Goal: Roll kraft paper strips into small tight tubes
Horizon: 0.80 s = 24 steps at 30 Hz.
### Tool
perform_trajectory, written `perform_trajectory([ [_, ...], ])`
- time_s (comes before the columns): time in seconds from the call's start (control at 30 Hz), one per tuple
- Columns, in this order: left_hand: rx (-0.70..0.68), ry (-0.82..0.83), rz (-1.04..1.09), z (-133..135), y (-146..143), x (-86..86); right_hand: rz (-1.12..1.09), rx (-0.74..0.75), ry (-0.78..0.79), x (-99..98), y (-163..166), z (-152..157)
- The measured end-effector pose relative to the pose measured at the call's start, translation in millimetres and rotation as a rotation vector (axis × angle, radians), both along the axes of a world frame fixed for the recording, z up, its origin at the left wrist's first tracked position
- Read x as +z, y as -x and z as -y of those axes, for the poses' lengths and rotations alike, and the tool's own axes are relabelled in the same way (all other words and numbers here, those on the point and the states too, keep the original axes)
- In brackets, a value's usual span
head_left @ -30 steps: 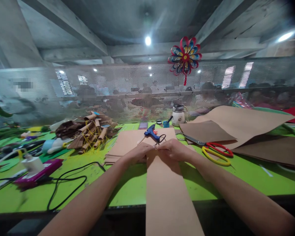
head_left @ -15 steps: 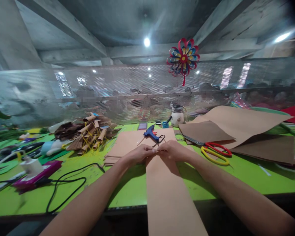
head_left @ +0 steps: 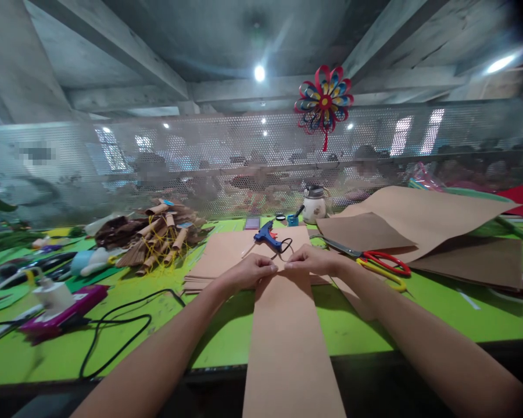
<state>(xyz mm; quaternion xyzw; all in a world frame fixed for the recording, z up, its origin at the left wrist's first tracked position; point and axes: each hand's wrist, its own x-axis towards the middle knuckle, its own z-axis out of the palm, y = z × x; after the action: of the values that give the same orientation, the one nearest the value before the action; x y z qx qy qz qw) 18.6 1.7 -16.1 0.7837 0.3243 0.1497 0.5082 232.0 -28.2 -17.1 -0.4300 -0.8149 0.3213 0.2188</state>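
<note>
A long strip of brown kraft paper (head_left: 290, 342) runs from the table down past its front edge toward me. My left hand (head_left: 256, 270) pinches the strip's far end at its left corner. Close beside it, my right hand (head_left: 311, 260) pinches the same end, thumb and fingers pressed together. Just beyond my hands a blue glue gun (head_left: 268, 237) with a red trigger lies on a stack of brown paper sheets (head_left: 222, 249). Its black cord loops near my right fingers. Scissors (head_left: 386, 267) with red and yellow handles lie right of my right hand, partly hidden by my forearm.
Large brown paper sheets (head_left: 440, 217) cover the right side. At left sit a bundle of paper rolls with yellow string (head_left: 165, 235), a purple power strip (head_left: 63, 313) and a black cable (head_left: 150, 325). A white jar (head_left: 314, 208) stands by the mesh partition (head_left: 226, 168).
The strip's lower part has swung left and now hangs straighter. My right hand has shifted slightly right along its far end, and another paper piece shows beneath my right forearm.
</note>
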Motion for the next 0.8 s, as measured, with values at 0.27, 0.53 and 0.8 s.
perform_trajectory([
  [0.27, -0.002, 0.081, 0.040, -3.6, 1.9, -4.8, -0.154, -0.051, 0.149, -6.4, 1.5, -2.8],
  [0.53, 0.012, 0.054, 0.006, -5.3, 0.5, -8.1, -0.220, -0.079, 0.183, -9.6, 3.4, -2.9],
  [0.8, -0.014, -0.031, -0.020, -0.3, -2.0, -10.3, -0.251, -0.086, 0.212, -7.1, 10.9, 2.9],
])
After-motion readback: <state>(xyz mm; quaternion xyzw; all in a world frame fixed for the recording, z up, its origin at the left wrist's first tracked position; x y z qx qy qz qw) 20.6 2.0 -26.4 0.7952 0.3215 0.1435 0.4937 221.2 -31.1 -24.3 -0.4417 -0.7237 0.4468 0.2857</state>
